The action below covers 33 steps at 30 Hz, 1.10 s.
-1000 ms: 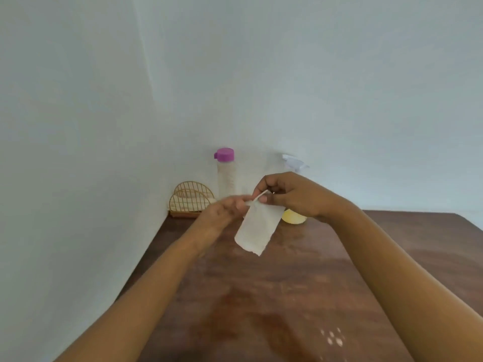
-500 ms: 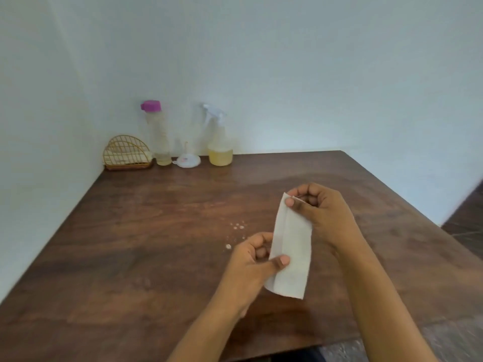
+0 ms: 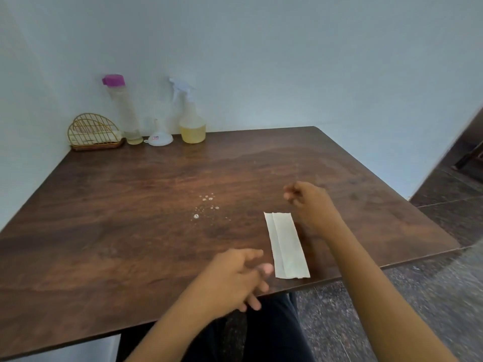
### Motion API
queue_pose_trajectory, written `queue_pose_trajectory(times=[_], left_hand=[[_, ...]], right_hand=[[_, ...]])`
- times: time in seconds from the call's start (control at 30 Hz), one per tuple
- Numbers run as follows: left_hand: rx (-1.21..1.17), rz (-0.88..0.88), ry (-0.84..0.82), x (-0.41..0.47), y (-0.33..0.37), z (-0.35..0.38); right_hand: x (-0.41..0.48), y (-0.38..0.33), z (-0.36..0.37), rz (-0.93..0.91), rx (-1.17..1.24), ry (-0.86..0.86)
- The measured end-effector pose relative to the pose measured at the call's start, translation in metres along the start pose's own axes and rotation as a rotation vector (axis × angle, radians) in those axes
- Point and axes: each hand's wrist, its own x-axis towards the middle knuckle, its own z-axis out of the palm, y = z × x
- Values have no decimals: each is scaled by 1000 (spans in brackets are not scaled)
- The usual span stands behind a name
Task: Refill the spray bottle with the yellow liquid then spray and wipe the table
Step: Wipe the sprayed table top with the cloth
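Here we see a folded tissue (image 3: 286, 245) lying flat on the counter (image 3: 130, 205), close to its near edge. The left hand (image 3: 235, 278) hovers just left of the tissue's near end, fingers loose and spread, holding nothing. We cannot tell whether its thumb touches the paper. The right hand (image 3: 311, 205) hangs just right of the tissue's far end, fingers loosely curled round nothing and a little blurred. Left of that far end we find droplets (image 3: 206, 206) on the wood. Against the wall at the far left stand, left to right, a wire rack (image 3: 94, 133), a tall bottle (image 3: 122, 108) with a purple cap, a white funnel (image 3: 159, 138) mouth down, and the spray bottle (image 3: 192, 121), upright with yellow liquid in its base.
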Motion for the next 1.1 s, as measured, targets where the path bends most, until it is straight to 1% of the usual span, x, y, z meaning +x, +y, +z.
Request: queue_pose_trajectory(times=[0.03, 0.07, 0.1, 0.13, 0.17, 0.2, 0.23, 0.27, 0.33, 0.4, 0.47, 0.53, 0.6, 0.67, 0.8, 0.83, 0.9, 0.97, 1.03, 1.1], left_hand=[[11, 38, 98, -4, -4, -11], [64, 89, 223, -5, -10, -23], [190, 142, 367, -4, -18, -37], [365, 175, 509, -1, -29, -52], [538, 182, 634, 4, -40, -66], [690, 170, 725, 8, -51, -79], [809, 140, 773, 13, -60, -89], [887, 96, 798, 17, -70, -96], [936, -28, 809, 20, -82, -104], [917, -108, 797, 19, -89, -107], [899, -133, 795, 19, -91, -107], [908, -141, 791, 20, -91, -106], [906, -149, 785, 21, -92, -105], [901, -149, 784, 20, -92, -106], [879, -150, 786, 21, -93, -105], [876, -148, 783, 21, -93, -105], [878, -146, 777, 22, -93, -105], [882, -152, 773, 21, -94, -106], [882, -151, 773, 20, -93, -106], [881, -150, 771, 20, -93, -106]], right_hand=[[-8, -2, -1, 26, 4, 99], [-18, -5, 0, 42, 2, 159], [-29, -9, 5, 42, -14, 160], [-41, -14, 13, 42, -51, 100], [-53, -19, 25, 45, -114, -3], [-63, -24, 39, 52, -201, -119], [-71, -26, 52, 50, -282, -202], [-77, -25, 62, 42, -336, -237], [-78, -15, 65, 38, -376, -241], [-72, 5, 54, 60, -421, -239], [-62, 33, 36, 130, -491, -185], [-55, 54, 18, 237, -515, -161], [-54, 51, 17, 297, -511, -170], [-59, 23, 35, 239, -505, -184], [-88, -58, 90, -53, -383, -245], [-94, -68, 96, -91, -365, -273], [-91, -60, 94, -99, -380, -285], [-80, -28, 76, -17, -435, -222], [-68, 11, 49, 156, -498, -165], [-61, 32, 29, 320, -525, -154]])
